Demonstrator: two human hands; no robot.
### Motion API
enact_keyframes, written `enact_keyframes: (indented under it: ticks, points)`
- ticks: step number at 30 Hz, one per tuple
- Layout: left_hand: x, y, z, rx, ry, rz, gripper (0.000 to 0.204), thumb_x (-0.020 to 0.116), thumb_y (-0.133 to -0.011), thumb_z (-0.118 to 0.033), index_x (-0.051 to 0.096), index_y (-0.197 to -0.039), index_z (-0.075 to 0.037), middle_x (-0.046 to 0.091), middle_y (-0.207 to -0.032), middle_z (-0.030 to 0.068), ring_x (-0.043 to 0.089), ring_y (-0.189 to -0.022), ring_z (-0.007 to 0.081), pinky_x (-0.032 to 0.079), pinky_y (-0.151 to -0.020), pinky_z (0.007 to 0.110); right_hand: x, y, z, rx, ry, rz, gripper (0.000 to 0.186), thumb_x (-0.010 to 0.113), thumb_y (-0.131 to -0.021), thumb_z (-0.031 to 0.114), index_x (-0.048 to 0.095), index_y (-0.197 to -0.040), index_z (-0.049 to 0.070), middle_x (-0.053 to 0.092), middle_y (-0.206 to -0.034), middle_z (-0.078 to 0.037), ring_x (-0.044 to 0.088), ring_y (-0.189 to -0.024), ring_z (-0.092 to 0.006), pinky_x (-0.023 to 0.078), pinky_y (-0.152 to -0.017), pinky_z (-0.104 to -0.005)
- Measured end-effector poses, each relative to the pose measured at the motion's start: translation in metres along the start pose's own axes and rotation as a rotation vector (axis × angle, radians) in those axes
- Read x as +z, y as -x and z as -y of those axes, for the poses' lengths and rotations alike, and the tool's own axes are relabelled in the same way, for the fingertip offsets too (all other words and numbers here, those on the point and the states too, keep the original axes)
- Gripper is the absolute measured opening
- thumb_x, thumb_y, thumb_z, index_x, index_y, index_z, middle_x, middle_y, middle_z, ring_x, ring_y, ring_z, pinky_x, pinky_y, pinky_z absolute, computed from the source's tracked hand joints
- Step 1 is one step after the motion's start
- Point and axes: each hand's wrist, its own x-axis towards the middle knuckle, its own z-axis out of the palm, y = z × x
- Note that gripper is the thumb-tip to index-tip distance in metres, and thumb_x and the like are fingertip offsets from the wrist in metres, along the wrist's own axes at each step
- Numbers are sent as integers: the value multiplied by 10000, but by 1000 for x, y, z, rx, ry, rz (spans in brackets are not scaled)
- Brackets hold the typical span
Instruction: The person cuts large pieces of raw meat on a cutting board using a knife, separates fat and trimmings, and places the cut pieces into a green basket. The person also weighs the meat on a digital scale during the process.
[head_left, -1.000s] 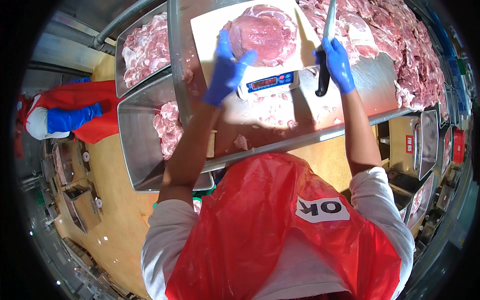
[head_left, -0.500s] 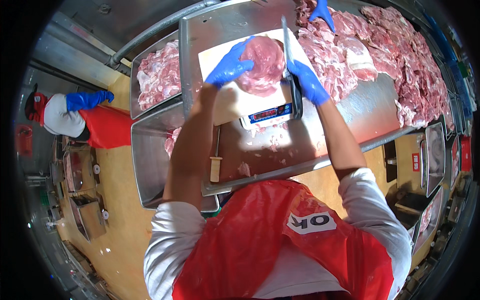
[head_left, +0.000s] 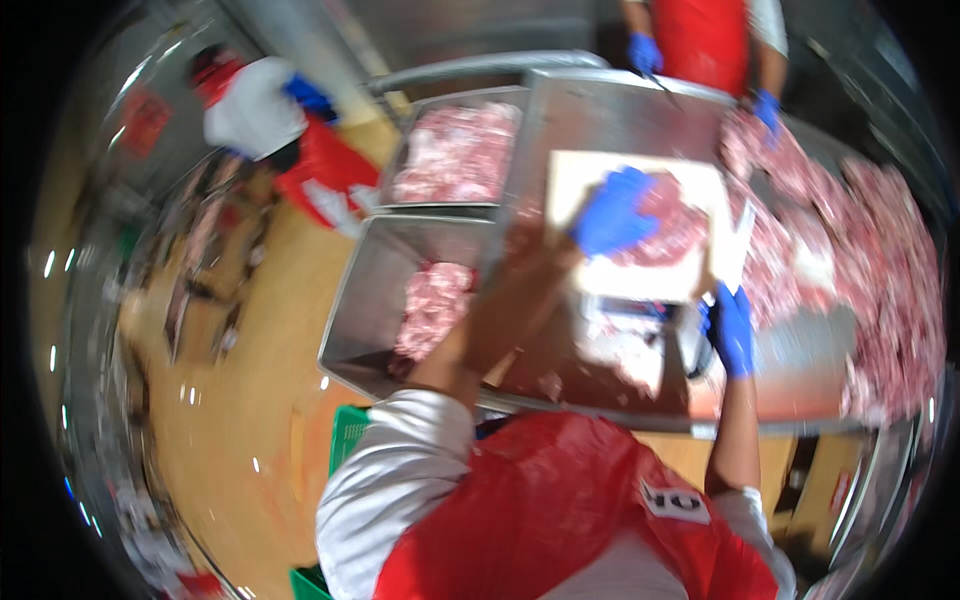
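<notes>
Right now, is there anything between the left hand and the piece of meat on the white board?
Nothing visible. The left hand lies directly on the meat on the white board, touching it. The right hand is apart, at the board's near right corner, holding what seems to be a knife, too blurred to be sure.

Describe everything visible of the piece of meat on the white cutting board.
The piece of meat is a rounded, flattish slab of raw flesh, pink-red with paler streaks, blurred by motion. It lies flat on the white cutting board, toward the board's right half. The left hand, in a blue glove, rests on its left part and covers that side. The right hand is apart from it, below the board's right corner. Its underside is hidden.
</notes>
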Motion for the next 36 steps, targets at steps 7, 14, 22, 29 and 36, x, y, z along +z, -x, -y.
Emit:
enact_keyframes:
  ticks: [7,14,22,29,36]
  points:
    - [-13,-40,-46,-283,-270,220,389,670,-714,-301,689,-1064,-131,632,-932,222,589,-866,416,494,-812,477,-2,-35,-10,-153,-174,226,136,452,-961,74,494,-1088,52,609,-786,-93,586,-618,-162,507,-566,-304]
    - [-22,-55,-59,-140,-41,264,228,697,-712,-239,715,-752,-16,627,-618,186,616,-518,252,518,-553,391,31,-50,33,-124,-100,468,146,485,-970,171,490,-925,32,563,-682,-89,549,-545,-173,469,-506,-297]
    - [-8,-73,-60,-446,-217,279,214,707,-673,-178,643,-617,18,579,-532,137,533,-494,150,481,-537,333,46,-100,86,6,318,542,266,482,-942,166,584,-785,-24,584,-638,-74,544,-484,-153,504,-488,-289]
    - [-11,-66,-56,-346,-294,221,238,691,-687,-188,624,-585,17,550,-504,140,521,-468,172,474,-519,343,35,-21,31,-143,481,645,370,430,-966,291,571,-762,16,594,-668,-92,547,-504,-162,482,-510,-319]
    - [-17,-74,-74,-362,-369,332,235,647,-662,-194,632,-580,26,559,-567,238,575,-516,342,498,-578,428,60,-56,19,-162,135,757,317,521,-933,319,576,-832,24,556,-670,-76,550,-542,-163,460,-487,-336]
